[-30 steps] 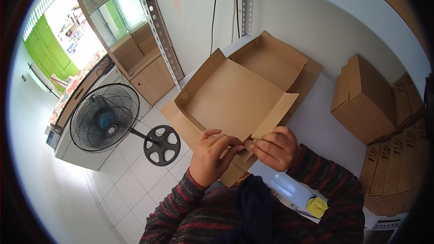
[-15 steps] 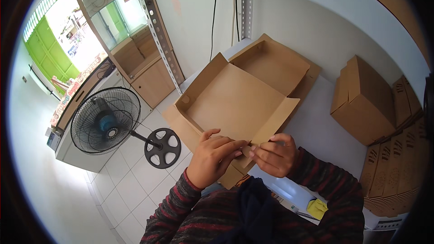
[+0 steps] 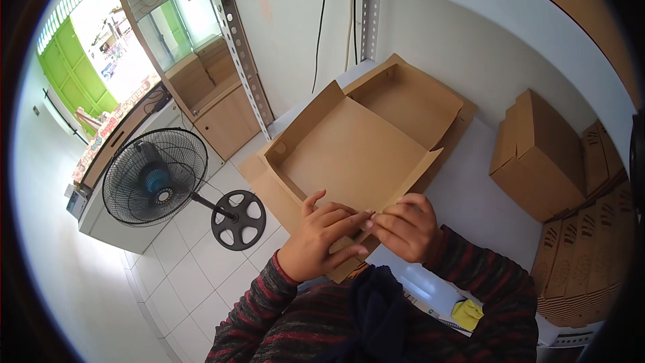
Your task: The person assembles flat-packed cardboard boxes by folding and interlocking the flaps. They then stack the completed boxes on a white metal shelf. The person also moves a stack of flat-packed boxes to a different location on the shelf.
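Note:
A brown cardboard box [image 3: 353,144], partly folded, lies on a white table with its lid side spread away from me. Its left and right walls stand up around the flat base. At the near right corner, my right hand [image 3: 406,228] is closed, pinching the cardboard edge between thumb and fingers. My left hand [image 3: 321,234] meets it there, fingers bent over the near wall and fingertips on the same corner. The left thumb sticks out below, outside the wall. My fingers hide most of that corner's flaps.
Folded brown boxes [image 3: 541,158] stand at the right, beside a row of flat cardboard boxes [image 3: 584,249]. A black fan [image 3: 158,178] stands on the tiled floor to the left. A yellow cloth [image 3: 466,314] lies below the table edge. A metal shelf post [image 3: 243,60] rises behind.
The box's right wall has come up more upright. My left thumb has moved down, away from the fingertips, and the small flap seen between my hands is now covered.

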`<state>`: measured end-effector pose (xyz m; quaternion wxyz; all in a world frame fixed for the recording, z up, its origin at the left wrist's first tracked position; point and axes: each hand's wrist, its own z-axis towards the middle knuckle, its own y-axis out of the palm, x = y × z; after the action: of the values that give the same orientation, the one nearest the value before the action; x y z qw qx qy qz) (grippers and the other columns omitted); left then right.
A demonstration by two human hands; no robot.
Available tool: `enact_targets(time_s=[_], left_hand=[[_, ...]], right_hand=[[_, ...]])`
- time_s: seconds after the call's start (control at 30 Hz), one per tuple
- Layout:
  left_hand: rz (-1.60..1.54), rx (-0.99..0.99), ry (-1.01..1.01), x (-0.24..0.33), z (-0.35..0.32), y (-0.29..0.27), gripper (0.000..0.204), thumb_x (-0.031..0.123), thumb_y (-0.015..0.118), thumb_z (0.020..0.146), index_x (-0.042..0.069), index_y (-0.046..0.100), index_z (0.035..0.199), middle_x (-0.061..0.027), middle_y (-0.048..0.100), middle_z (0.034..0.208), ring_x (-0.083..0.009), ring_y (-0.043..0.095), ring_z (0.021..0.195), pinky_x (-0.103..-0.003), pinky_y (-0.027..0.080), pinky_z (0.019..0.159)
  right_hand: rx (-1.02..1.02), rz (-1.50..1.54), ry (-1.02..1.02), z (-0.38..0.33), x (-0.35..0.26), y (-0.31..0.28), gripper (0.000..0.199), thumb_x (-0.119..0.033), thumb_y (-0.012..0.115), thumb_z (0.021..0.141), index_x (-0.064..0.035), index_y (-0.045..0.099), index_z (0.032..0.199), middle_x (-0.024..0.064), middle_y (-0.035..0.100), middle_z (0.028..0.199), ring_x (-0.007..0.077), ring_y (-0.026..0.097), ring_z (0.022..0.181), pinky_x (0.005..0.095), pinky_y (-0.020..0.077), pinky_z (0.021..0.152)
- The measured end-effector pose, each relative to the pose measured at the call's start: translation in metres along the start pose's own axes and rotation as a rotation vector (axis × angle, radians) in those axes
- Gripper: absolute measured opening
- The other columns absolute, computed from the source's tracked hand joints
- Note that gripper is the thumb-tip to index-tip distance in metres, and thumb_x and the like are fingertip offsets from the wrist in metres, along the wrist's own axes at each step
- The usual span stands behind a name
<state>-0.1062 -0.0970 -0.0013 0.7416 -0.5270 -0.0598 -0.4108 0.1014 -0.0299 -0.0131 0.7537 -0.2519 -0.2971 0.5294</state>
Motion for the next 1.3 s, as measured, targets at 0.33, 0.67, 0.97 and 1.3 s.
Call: enact_targets(time_s=[0.33,0.67,0.97,1.3], left_hand=[[0.051,0.221,0.016,-0.007,-0.010,0.012,0.024,0.011,0.079,0.068,0.012,0.069,0.090,0.0016,0.068,0.081,-0.0139,0.064,0.081,-0.047,0.031,0.104],[0.140,0.309,0.065,-0.004,-0.012,0.019,0.017,0.006,0.075,0.066,0.011,0.066,0.079,0.0010,0.064,0.075,-0.0153,0.062,0.077,-0.046,0.034,0.102],[0.241,0.279,-0.017,-0.009,-0.009,0.031,0.012,0.007,0.069,0.068,0.009,0.060,0.075,-0.0023,0.056,0.075,-0.0203,0.056,0.084,-0.047,0.034,0.101],[0.201,0.282,-0.123,-0.010,-0.007,0.038,0.010,0.008,0.067,0.070,0.008,0.057,0.074,-0.0028,0.054,0.072,-0.0215,0.056,0.082,-0.049,0.031,0.102]], right_hand=[[-0.134,0.254,0.269,0.015,0.011,-0.003,0.025,-0.014,0.073,0.070,-0.0123,0.070,0.095,-0.0031,0.064,0.086,0.0146,0.056,0.082,0.0439,0.0316,0.096],[-0.103,0.266,0.273,0.014,0.003,0.002,0.008,-0.012,0.072,0.073,-0.0137,0.067,0.079,-0.0033,0.063,0.081,0.0140,0.057,0.078,0.0428,0.0328,0.094],[-0.214,0.289,0.317,0.010,-0.002,0.012,0.013,-0.014,0.068,0.077,-0.0107,0.064,0.089,-0.0005,0.063,0.087,0.0170,0.057,0.084,0.0461,0.0308,0.097],[-0.366,0.151,0.307,0.008,0.002,0.017,0.054,-0.022,0.067,0.079,-0.0090,0.051,0.129,0.0133,0.041,0.140,0.0297,0.037,0.132,0.0637,0.0142,0.108]])
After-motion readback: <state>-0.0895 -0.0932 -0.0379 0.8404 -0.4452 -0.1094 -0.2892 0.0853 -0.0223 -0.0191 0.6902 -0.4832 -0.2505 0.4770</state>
